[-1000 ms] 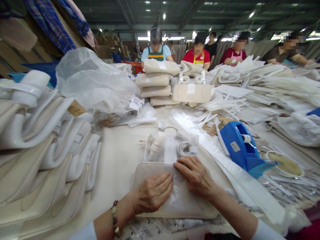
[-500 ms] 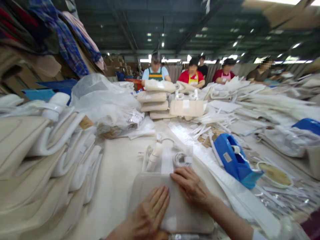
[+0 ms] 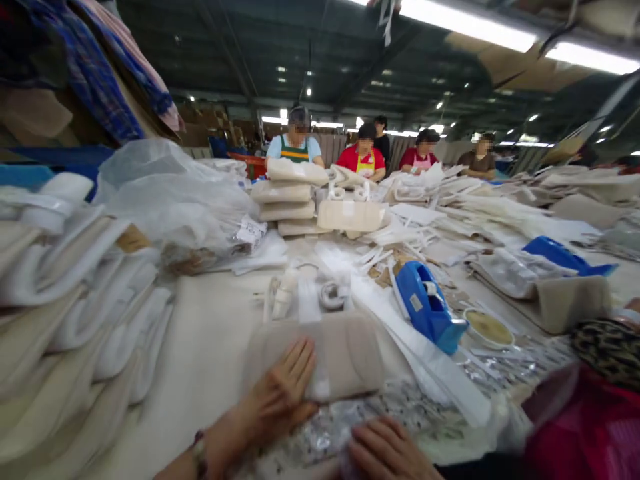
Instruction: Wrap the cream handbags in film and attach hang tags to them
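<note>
My left hand (image 3: 280,387) lies flat on a folded beige fabric piece (image 3: 350,357), fingers stretched out and pressing its left half. A clear strip runs down the middle of this piece. Just beyond its far edge are a cream rolled part (image 3: 284,293) and a coiled pale cord or strap (image 3: 331,295). Below it, at the bottom edge, my right hand (image 3: 393,447) is at a pile of clear plastic bags with dark dots (image 3: 330,427). Its fingers are bent and close together on the plastic; the thumb is hidden.
Thick folded beige-and-white pieces (image 3: 75,347) are stacked at left, beside a big translucent bag (image 3: 170,193). A blue tape dispenser (image 3: 425,303) and a round dish (image 3: 489,328) lie at right. Several co-workers (image 3: 365,157) sit across; a person's red clothing (image 3: 585,427) shows close at right.
My right hand has left the folded fabric piece and moved down toward me onto the plastic bags. My left hand still presses the piece. The view has turned somewhat to the right.
</note>
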Motion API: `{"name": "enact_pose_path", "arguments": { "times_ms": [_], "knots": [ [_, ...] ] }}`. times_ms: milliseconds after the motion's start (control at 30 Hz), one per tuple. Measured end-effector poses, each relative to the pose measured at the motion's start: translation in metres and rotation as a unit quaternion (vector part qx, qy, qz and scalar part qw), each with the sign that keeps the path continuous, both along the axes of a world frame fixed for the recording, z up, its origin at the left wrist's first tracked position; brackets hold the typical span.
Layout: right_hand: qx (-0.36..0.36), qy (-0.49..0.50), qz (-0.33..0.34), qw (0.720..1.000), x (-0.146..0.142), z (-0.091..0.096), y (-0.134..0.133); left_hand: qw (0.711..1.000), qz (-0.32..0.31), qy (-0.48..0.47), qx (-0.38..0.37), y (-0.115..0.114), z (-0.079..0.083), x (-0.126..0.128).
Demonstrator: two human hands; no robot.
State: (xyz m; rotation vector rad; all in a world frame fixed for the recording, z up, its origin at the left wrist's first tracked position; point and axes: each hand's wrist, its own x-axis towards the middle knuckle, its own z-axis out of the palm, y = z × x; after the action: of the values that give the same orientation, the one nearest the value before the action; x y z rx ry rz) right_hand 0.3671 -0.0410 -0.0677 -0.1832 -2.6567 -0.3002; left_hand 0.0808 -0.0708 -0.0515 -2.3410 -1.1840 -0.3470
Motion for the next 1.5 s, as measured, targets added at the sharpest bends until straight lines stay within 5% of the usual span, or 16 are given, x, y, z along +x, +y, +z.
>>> {"name": "enact_pose_path", "arguments": {
  "times_ms": [233,500,833,1233,1500],
  "knots": [
    [-0.047,0.110,0.015,0.993,-0.015,-0.016,-0.004,0.999,-0.002,-0.023,-0.048,0.017,-0.006,-0.001],
    [-0.120,0.206,0.056,0.970,-0.059,0.003,-0.016,0.999,0.007,0.003,-0.052,0.028,0.000,-0.002],
    [-0.155,0.246,0.089,0.952,-0.075,-0.006,-0.023,0.998,0.017,0.001,-0.057,0.044,0.005,-0.001],
    [-0.176,0.118,0.116,0.970,-0.067,0.029,-0.013,0.995,0.025,0.006,-0.097,0.042,0.008,0.000],
    [-0.181,0.050,0.159,0.969,-0.084,0.092,0.022,0.988,0.019,-0.062,-0.143,0.040,0.006,-0.005]
  ]
}}
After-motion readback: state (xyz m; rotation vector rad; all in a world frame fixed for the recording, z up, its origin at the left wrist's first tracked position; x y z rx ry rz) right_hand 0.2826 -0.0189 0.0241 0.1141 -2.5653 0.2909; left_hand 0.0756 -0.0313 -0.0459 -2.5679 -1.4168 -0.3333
